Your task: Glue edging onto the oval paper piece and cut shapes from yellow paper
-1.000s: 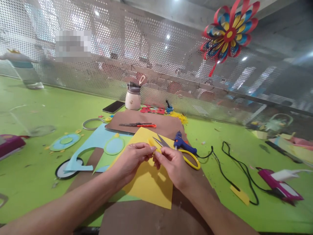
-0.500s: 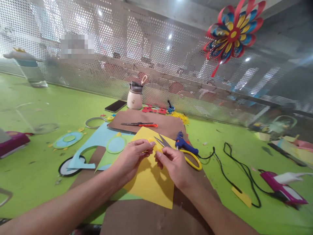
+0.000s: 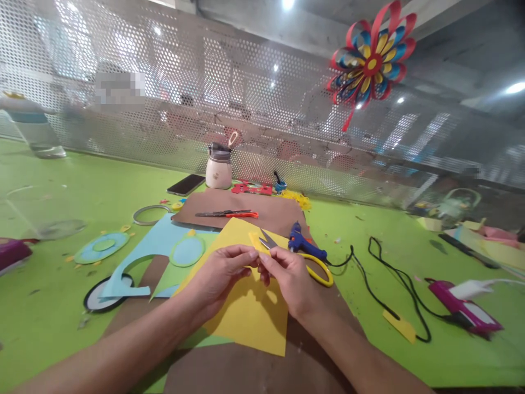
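Note:
My left hand is closed, its thumb and forefinger pinching a small piece of yellow paper. The closed fingertips of my right hand meet them at the same piece. Scissors with yellow handles pass by my right hand, blades pointing up-left beyond its forefinger; whether its fingers also grip them is hidden. Under both hands lies a yellow sheet. A light-blue cut-out sheet and a green-rimmed blue oval are to the left.
A blue glue gun with a black cord lies right of the sheet. Behind are a red-handled cutting tool on brown card, a phone and a white bottle. A power strip is at right.
My two hands' fingertips have come together at the small yellow paper, where a gap showed before. The view has shifted slightly, moving the table things left and down.

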Demonstrator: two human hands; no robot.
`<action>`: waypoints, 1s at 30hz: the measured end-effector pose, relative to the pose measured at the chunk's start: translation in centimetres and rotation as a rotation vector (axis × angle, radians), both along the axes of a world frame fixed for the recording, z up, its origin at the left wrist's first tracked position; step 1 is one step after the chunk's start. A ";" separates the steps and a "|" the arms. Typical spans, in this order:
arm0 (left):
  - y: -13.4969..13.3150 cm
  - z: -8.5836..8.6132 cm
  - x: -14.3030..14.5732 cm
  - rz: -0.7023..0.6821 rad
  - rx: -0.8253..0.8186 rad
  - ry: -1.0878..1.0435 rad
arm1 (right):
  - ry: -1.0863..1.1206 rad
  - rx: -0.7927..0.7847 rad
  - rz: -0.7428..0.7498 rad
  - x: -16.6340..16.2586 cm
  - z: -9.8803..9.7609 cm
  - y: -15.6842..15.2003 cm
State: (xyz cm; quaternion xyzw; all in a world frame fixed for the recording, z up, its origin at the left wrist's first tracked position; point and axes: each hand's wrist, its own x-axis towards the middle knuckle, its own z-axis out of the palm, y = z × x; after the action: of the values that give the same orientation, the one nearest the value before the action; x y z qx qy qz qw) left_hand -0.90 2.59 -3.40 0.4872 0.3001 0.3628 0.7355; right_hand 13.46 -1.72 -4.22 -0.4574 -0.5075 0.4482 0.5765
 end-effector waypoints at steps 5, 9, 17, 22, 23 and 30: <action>0.1 0.2 0.1 -0.006 -0.016 0.012 | 0.010 -0.014 0.020 0.1 0.1 0.0; 0.2 0.1 0.2 -0.006 -0.004 0.026 | 0.028 -0.027 0.038 0.1 0.0 0.1; 0.9 0.3 -0.2 0.158 0.051 0.027 | 0.033 -0.043 -0.009 1.2 0.5 0.5; 1.6 0.8 -0.5 0.219 0.075 -0.011 | -0.012 -0.031 -0.148 4.4 1.8 1.7; 1.7 0.9 -0.6 0.226 0.078 -0.019 | -0.034 -0.029 -0.161 5.2 2.2 2.0; 2.1 1.7 -1.2 0.262 0.116 -0.072 | -0.459 -0.076 -0.163 9.7 4.1 2.8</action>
State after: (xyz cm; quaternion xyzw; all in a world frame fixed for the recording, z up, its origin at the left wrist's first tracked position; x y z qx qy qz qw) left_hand -2.10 4.69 -1.67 0.4721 0.3132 0.4898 0.6627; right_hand 23.16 1.12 -0.07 -0.6081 -0.5694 0.3035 0.4626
